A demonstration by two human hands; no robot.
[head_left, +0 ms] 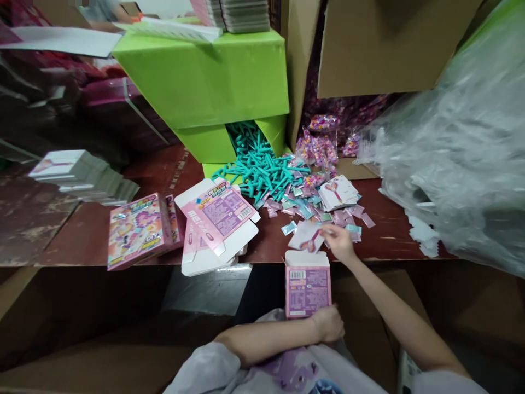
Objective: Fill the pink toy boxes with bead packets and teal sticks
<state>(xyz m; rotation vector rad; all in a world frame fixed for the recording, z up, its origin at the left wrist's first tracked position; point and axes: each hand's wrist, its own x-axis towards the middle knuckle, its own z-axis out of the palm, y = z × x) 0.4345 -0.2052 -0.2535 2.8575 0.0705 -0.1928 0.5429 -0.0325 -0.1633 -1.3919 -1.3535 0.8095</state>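
1. The left hand [328, 324] grips the bottom of a small pink box [307, 284], fingers closed around its lower edge, holding it upright below the table [82, 235] edge, close to the person's body.
2. The box's top flap is open and points toward the table; a barcode label shows on its facing side.
3. The right hand [339, 241] pinches a white card [307, 237] with a pink picture, held just above the box's open mouth at the table edge.
4. Just beyond the right hand lies a scatter of small pink and blue packets [320, 210], with a short stack of cards [338, 192] among them.
5. Behind the packets is a heap of teal sticks [256, 164], spilling from the open lower end of a green carton [213, 76].
6. To the left of the held box, flat unfolded box blanks [217, 221] are piled at the table edge, overhanging it slightly.
7. Beside the blanks, further left, stands a stack of pink picture boxes [137, 230].
8. Far left on the table is a stack of white flat cards [82, 175].
9. At the right, a large clear plastic bag [459, 148] rests on the table, and bags of coloured beads [322, 145] sit behind the packets, under a brown carton [385, 44].
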